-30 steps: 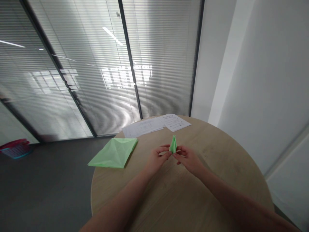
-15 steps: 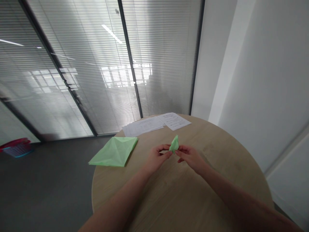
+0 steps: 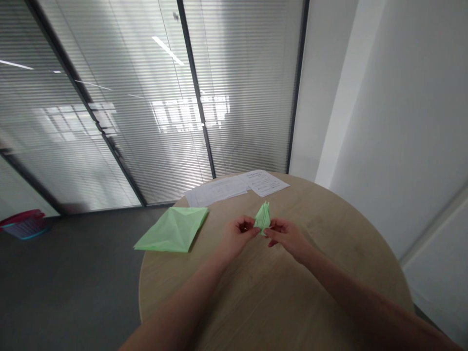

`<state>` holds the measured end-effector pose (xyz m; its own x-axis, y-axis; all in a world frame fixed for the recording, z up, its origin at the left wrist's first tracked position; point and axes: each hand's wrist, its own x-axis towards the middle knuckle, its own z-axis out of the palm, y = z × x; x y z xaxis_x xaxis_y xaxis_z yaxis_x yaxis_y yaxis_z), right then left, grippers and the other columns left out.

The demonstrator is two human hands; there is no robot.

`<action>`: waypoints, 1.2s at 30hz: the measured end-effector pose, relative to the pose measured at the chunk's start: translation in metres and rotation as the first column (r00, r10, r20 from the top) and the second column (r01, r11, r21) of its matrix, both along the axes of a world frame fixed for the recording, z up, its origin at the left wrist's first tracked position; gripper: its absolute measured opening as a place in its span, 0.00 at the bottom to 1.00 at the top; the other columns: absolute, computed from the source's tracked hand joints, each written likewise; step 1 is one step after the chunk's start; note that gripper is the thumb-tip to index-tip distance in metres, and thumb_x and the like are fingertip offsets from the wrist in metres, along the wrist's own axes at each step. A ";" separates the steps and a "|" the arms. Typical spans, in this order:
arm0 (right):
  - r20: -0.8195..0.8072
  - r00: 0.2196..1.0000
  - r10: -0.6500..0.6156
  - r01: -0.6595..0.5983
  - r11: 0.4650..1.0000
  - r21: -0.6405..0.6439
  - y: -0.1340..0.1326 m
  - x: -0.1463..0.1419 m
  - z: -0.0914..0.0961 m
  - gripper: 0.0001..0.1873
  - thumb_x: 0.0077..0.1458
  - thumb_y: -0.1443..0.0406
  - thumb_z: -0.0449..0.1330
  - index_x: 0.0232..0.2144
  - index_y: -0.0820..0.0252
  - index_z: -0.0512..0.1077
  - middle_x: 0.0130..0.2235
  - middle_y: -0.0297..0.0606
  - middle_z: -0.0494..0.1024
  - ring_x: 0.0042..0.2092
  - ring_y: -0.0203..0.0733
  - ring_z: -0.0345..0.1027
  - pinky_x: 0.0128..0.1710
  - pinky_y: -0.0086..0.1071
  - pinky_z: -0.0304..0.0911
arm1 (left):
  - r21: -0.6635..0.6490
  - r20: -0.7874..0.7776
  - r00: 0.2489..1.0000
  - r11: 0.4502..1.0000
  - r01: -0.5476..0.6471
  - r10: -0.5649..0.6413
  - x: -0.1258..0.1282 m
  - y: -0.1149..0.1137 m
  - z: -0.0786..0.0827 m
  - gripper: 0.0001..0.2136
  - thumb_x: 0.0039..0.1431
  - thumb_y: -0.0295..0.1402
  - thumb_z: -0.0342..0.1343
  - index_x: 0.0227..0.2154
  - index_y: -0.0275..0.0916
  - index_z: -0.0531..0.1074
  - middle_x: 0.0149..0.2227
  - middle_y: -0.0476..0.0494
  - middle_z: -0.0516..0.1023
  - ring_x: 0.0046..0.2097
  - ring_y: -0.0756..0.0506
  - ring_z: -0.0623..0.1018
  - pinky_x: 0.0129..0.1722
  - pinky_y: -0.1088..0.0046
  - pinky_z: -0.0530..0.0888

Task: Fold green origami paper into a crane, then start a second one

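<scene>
A small piece of folded green paper (image 3: 262, 215), pointed at the top with several layered creases, is held up over the round table. My left hand (image 3: 239, 235) pinches its lower left side between thumb and fingers. On the lower right, my right hand (image 3: 285, 235) grips it the same way, the two thumbs close together near the base. The fingertips behind the paper are partly hidden. To the left lies a larger green sheet (image 3: 173, 230) with creases meeting near its middle, one corner jutting past the table edge.
White sheets of paper (image 3: 217, 191), one a printed page (image 3: 263, 183), lie at the far edge of the wooden table (image 3: 329, 234). A red and blue basket (image 3: 24, 225) stands on the floor at far left. Beyond the table are a glass partition with blinds (image 3: 248, 117) and a white wall (image 3: 402, 122).
The folded green paper has turned a little and shows a broader face, its tip slightly further left. Both hands keep hold of it, with small finger shifts.
</scene>
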<state>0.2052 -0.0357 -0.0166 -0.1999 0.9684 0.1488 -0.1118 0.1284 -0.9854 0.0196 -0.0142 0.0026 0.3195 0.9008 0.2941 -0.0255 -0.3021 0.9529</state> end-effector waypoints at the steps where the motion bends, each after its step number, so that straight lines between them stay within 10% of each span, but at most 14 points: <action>1: -0.005 1.000 -0.001 0.001 1.000 0.002 0.000 0.000 -0.001 0.14 0.45 0.56 0.69 0.32 0.58 0.76 0.29 0.35 0.75 0.32 0.39 0.68 0.29 0.32 0.69 | -0.018 0.041 0.999 1.000 0.013 -0.012 0.000 0.001 -0.001 0.13 0.45 0.34 0.68 0.29 0.37 0.70 0.26 0.51 0.73 0.27 0.51 0.72 0.29 0.75 0.68; 9: 0.107 0.986 -0.131 0.099 0.960 0.262 0.004 0.001 -0.004 0.07 0.47 0.62 0.66 0.31 0.55 0.76 0.37 0.38 0.77 0.37 0.43 0.71 0.30 0.33 0.70 | 0.147 -0.141 0.990 0.989 0.025 -0.004 -0.001 -0.006 0.002 0.05 0.53 0.31 0.62 0.32 0.37 0.74 0.32 0.45 0.80 0.34 0.46 0.78 0.36 0.71 0.73; 14: 0.182 0.957 -0.226 0.118 0.876 0.467 0.000 0.006 0.000 0.06 0.46 0.69 0.65 0.31 0.55 0.77 0.46 0.42 0.77 0.44 0.44 0.73 0.32 0.31 0.69 | 0.539 -0.290 0.944 0.842 0.023 0.159 -0.002 -0.017 0.008 0.11 0.53 0.18 0.53 0.33 0.39 0.76 0.37 0.45 0.81 0.40 0.47 0.79 0.43 0.69 0.74; 20: 0.189 0.959 -0.212 0.086 0.851 0.519 -0.005 0.007 0.002 0.06 0.49 0.69 0.64 0.32 0.55 0.77 0.49 0.44 0.77 0.45 0.44 0.75 0.36 0.33 0.71 | 0.669 -0.259 0.945 0.743 0.027 0.198 -0.002 -0.021 0.013 0.09 0.55 0.20 0.53 0.32 0.39 0.75 0.40 0.42 0.79 0.42 0.47 0.79 0.43 0.69 0.74; 31: 0.212 0.943 -0.255 0.167 0.918 0.360 -0.003 0.002 0.000 0.08 0.49 0.62 0.65 0.33 0.57 0.72 0.34 0.38 0.78 0.34 0.41 0.74 0.30 0.33 0.70 | 0.155 -0.170 0.985 0.988 0.023 0.004 0.003 -0.012 0.004 0.05 0.57 0.32 0.58 0.35 0.38 0.71 0.32 0.46 0.78 0.32 0.48 0.77 0.32 0.73 0.74; 36: 0.021 0.975 -0.220 0.217 0.972 0.087 0.004 -0.002 -0.002 0.19 0.43 0.61 0.69 0.33 0.55 0.64 0.27 0.30 0.74 0.26 0.38 0.70 0.24 0.32 0.69 | -0.144 -0.016 0.997 0.987 0.066 -0.069 0.008 -0.008 -0.001 0.12 0.52 0.37 0.63 0.36 0.36 0.71 0.30 0.45 0.78 0.32 0.48 0.78 0.31 0.73 0.75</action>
